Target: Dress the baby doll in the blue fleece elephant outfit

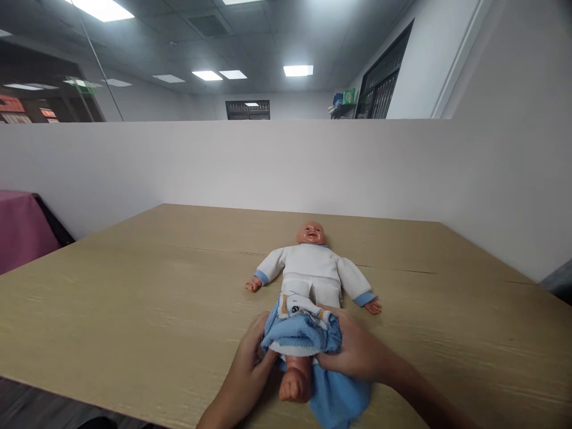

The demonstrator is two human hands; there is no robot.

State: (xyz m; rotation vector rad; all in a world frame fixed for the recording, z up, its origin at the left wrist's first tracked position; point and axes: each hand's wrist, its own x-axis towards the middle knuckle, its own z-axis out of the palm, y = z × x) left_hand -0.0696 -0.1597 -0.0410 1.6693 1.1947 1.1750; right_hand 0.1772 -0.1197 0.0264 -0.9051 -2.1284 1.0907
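A baby doll point(311, 262) in a white long-sleeved top with blue cuffs lies on its back, head away from me. Blue fleece pants point(299, 333) with a white animal-face patch are bunched around its lower legs. One bare doll foot point(295, 384) sticks out of a pant opening towards me; the other foot is hidden. My left hand point(252, 363) grips the bunched cloth on the left, thumb at the opening's edge. On the right, my right hand point(353, 345) is closed on the same cloth. Loose blue fabric hangs below it, near the table's front edge.
The doll lies on a wide wooden table point(134, 298) with seams across its top. Behind it stands a white partition wall point(268, 167) with a glass panel above. A pink cloth-covered thing point(24, 229) is at the far left.
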